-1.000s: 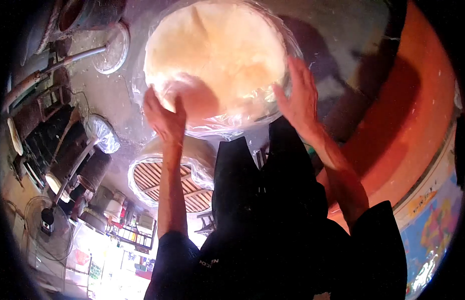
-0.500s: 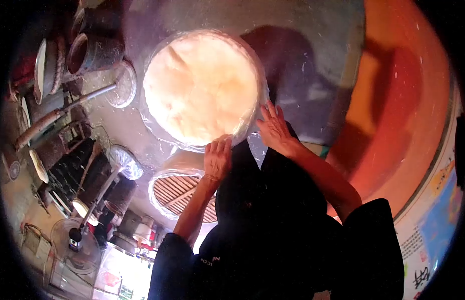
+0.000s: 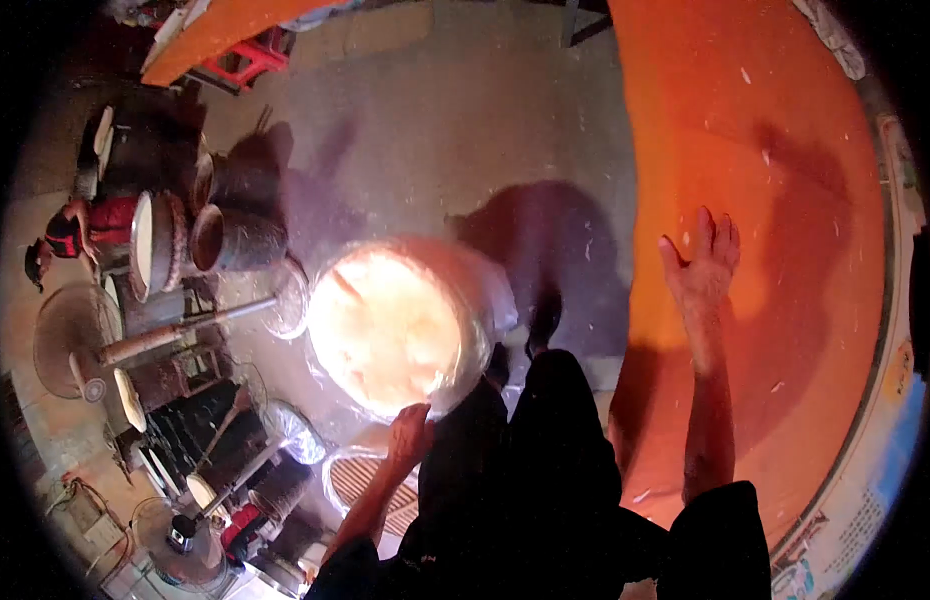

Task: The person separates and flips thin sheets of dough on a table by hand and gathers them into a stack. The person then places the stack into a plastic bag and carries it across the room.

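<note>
A wide round tray [image 3: 495, 290] wrapped in clear plastic is tilted in front of me, left of centre. Its pale, brightly lit contents [image 3: 385, 325] fill the round face. My left hand [image 3: 412, 433] has its fingers curled at the near edge of this tray, gripping the rim or the plastic there. Off to the right, my right hand [image 3: 703, 270] holds nothing; its fingers are spread above an orange-covered surface [image 3: 775, 400]. A round slatted tray [image 3: 360, 480] with a plastic-covered edge lies below my left hand, partly hidden by my forearm.
Two standing fans, one nearer [image 3: 185, 545] and one farther [image 3: 70, 340], are on the left. Dark metal drums [image 3: 240, 240] stand beside a pan [image 3: 145, 245]. Another person [image 3: 105, 218] bends near them. A red stool [image 3: 255, 60] is at the top left.
My right hand has left the tray's edge and moved right, over the orange surface. My left hand stays at the rim. The tray is more tilted, and the view has shifted.
</note>
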`<state>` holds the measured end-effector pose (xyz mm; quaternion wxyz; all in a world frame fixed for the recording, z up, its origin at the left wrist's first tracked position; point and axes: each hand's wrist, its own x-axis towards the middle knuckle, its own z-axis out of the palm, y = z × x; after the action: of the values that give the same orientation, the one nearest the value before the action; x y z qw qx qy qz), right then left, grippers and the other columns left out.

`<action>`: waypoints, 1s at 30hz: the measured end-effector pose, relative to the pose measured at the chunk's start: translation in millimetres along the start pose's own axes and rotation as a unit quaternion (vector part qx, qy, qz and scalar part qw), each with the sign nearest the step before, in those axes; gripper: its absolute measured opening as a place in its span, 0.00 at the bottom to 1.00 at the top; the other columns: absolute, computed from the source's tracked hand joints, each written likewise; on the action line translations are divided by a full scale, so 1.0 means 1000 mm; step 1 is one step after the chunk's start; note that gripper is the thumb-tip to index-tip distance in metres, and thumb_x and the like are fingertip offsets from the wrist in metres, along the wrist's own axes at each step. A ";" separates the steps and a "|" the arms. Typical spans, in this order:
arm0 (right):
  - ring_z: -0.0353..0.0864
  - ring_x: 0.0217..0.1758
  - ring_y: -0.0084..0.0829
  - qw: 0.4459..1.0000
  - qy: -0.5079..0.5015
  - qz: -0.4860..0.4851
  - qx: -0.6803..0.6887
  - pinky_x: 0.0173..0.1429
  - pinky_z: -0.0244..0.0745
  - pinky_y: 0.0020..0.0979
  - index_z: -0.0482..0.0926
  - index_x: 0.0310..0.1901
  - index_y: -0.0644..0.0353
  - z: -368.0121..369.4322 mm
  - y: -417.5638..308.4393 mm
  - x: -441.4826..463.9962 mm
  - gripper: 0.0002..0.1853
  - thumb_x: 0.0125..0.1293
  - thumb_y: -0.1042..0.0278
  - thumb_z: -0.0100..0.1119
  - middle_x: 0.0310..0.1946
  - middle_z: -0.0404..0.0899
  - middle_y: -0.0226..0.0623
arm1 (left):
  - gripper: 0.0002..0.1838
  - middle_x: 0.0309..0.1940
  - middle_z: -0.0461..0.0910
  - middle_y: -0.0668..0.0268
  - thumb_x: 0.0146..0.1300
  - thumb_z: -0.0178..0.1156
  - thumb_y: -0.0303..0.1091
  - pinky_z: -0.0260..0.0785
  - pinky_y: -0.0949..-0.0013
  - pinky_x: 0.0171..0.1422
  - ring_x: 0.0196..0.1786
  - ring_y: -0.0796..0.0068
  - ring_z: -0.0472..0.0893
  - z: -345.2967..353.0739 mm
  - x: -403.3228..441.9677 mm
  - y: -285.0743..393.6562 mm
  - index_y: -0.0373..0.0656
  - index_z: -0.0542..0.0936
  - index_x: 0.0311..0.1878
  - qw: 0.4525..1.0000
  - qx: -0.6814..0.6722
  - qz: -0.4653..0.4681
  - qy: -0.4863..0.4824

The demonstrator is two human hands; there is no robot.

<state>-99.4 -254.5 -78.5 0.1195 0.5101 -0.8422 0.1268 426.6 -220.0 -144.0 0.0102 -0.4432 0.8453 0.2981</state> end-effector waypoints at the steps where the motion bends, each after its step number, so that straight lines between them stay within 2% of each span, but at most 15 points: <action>1: 0.55 0.68 0.60 0.998 -0.013 0.038 -0.039 0.69 0.49 0.57 0.64 0.64 0.58 0.003 0.010 0.002 0.35 0.58 0.49 0.60 0.64 0.58 0.59 | 0.18 0.41 0.79 0.49 0.51 0.60 0.28 0.72 0.55 0.49 0.44 0.49 0.78 0.000 0.007 0.002 0.35 0.76 0.47 1.000 0.008 0.005 0.005; 4: 0.51 0.69 0.63 0.998 -0.029 0.053 -0.035 0.70 0.46 0.59 0.59 0.67 0.58 -0.002 0.003 0.002 0.40 0.59 0.44 0.57 0.66 0.52 0.64 | 0.21 0.45 0.79 0.49 0.55 0.62 0.38 0.70 0.55 0.53 0.50 0.49 0.77 0.004 0.031 0.005 0.37 0.76 0.50 0.975 -0.033 -0.218 -0.005; 7: 0.48 0.70 0.63 0.995 -0.056 0.084 -0.004 0.70 0.44 0.60 0.57 0.68 0.59 -0.014 -0.004 0.009 0.41 0.59 0.44 0.57 0.67 0.49 0.65 | 0.26 0.50 0.77 0.48 0.60 0.55 0.49 0.66 0.54 0.60 0.53 0.48 0.76 0.023 0.056 -0.023 0.38 0.75 0.54 0.951 -0.040 -0.298 -0.072; 10: 0.46 0.71 0.64 0.998 0.006 0.062 0.026 0.70 0.43 0.62 0.56 0.68 0.60 -0.005 0.001 0.006 0.41 0.60 0.44 0.55 0.68 0.48 0.65 | 0.26 0.50 0.78 0.50 0.61 0.49 0.53 0.65 0.54 0.61 0.54 0.50 0.76 0.014 0.083 -0.025 0.41 0.79 0.51 0.921 -0.091 -0.342 -0.162; 13: 0.45 0.71 0.65 0.997 -0.015 0.071 0.029 0.69 0.41 0.64 0.55 0.68 0.61 -0.001 0.003 0.003 0.41 0.61 0.44 0.55 0.69 0.44 0.64 | 0.27 0.45 0.80 0.53 0.61 0.47 0.55 0.67 0.53 0.58 0.53 0.50 0.76 0.010 0.101 -0.035 0.41 0.82 0.43 0.925 -0.026 -0.297 -0.236; 14: 0.44 0.71 0.65 0.996 -0.026 0.075 0.045 0.70 0.40 0.64 0.55 0.68 0.62 -0.003 0.003 0.007 0.41 0.60 0.44 0.55 0.69 0.44 0.63 | 0.26 0.36 0.82 0.55 0.61 0.50 0.56 0.72 0.55 0.50 0.43 0.54 0.81 0.012 0.098 -0.042 0.40 0.82 0.40 0.931 -0.037 -0.309 -0.188; 16: 0.41 0.72 0.64 0.997 -0.034 0.063 0.039 0.71 0.38 0.62 0.53 0.69 0.63 -0.003 0.003 0.008 0.43 0.60 0.44 0.55 0.70 0.43 0.63 | 0.24 0.28 0.82 0.58 0.59 0.55 0.55 0.75 0.59 0.40 0.32 0.62 0.83 0.004 0.108 -0.046 0.40 0.83 0.38 0.893 -0.150 -0.375 -0.197; 18: 0.37 0.74 0.62 0.996 -0.061 0.061 -0.008 0.72 0.36 0.60 0.49 0.70 0.64 0.002 0.001 0.005 0.43 0.62 0.43 0.51 0.71 0.42 0.62 | 0.22 0.23 0.81 0.61 0.57 0.59 0.53 0.75 0.63 0.34 0.25 0.69 0.81 -0.015 0.132 -0.032 0.40 0.83 0.37 0.895 -0.214 -0.355 -0.166; 20: 0.36 0.74 0.61 0.996 -0.071 0.039 -0.035 0.73 0.35 0.60 0.48 0.71 0.63 0.004 0.004 0.002 0.42 0.65 0.40 0.44 0.72 0.40 0.60 | 0.19 0.26 0.82 0.59 0.55 0.61 0.49 0.75 0.63 0.35 0.27 0.67 0.82 -0.006 0.156 -0.039 0.42 0.83 0.37 0.883 -0.290 -0.350 -0.116; 22: 0.36 0.75 0.60 0.998 -0.040 -0.008 -0.044 0.73 0.35 0.59 0.48 0.71 0.63 0.005 0.005 0.011 0.42 0.66 0.39 0.42 0.72 0.39 0.58 | 0.14 0.30 0.83 0.57 0.54 0.61 0.44 0.75 0.64 0.39 0.32 0.65 0.83 -0.008 0.201 -0.044 0.46 0.83 0.39 0.940 -0.173 -0.280 -0.090; 24: 0.46 0.70 0.59 0.998 0.046 -0.014 -0.041 0.70 0.44 0.56 0.55 0.67 0.62 0.000 -0.014 0.030 0.38 0.66 0.40 0.43 0.68 0.49 0.56 | 0.11 0.35 0.83 0.56 0.56 0.56 0.39 0.74 0.62 0.47 0.40 0.57 0.83 -0.008 0.245 -0.060 0.48 0.83 0.38 0.957 -0.151 -0.237 -0.067; 26: 0.49 0.68 0.57 0.999 0.010 -0.003 -0.031 0.67 0.47 0.54 0.58 0.64 0.62 0.009 -0.027 0.064 0.35 0.66 0.42 0.45 0.64 0.52 0.55 | 0.12 0.35 0.83 0.56 0.57 0.54 0.38 0.74 0.61 0.46 0.40 0.56 0.82 -0.035 0.288 -0.060 0.47 0.83 0.39 0.939 -0.238 -0.249 0.015; 27: 0.51 0.66 0.57 1.000 -0.013 0.000 -0.025 0.66 0.48 0.53 0.59 0.63 0.62 0.015 -0.032 0.083 0.34 0.65 0.43 0.45 0.63 0.53 0.55 | 0.12 0.34 0.83 0.57 0.59 0.53 0.37 0.74 0.61 0.45 0.39 0.59 0.83 -0.053 0.310 -0.065 0.45 0.82 0.40 0.959 -0.202 -0.197 0.027; 28: 0.52 0.65 0.56 0.999 -0.036 0.000 -0.019 0.65 0.49 0.52 0.60 0.62 0.62 0.019 -0.035 0.102 0.33 0.65 0.44 0.46 0.61 0.55 0.54 | 0.10 0.31 0.83 0.59 0.60 0.54 0.36 0.75 0.61 0.42 0.36 0.64 0.83 -0.077 0.331 -0.061 0.43 0.82 0.38 0.927 -0.264 -0.266 0.003; 30: 0.56 0.62 0.54 0.997 -0.075 0.003 -0.003 0.62 0.52 0.50 0.62 0.59 0.62 0.023 -0.039 0.138 0.30 0.65 0.45 0.47 0.58 0.58 0.54 | 0.08 0.26 0.82 0.62 0.58 0.58 0.35 0.75 0.63 0.34 0.31 0.70 0.82 -0.075 0.359 -0.116 0.43 0.81 0.36 0.748 -0.587 -0.308 -0.032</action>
<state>-128.5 -394.0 -50.8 0.0569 0.5152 -0.8509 0.0857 314.6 -574.8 -240.7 -0.1331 -0.5886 0.3205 0.7301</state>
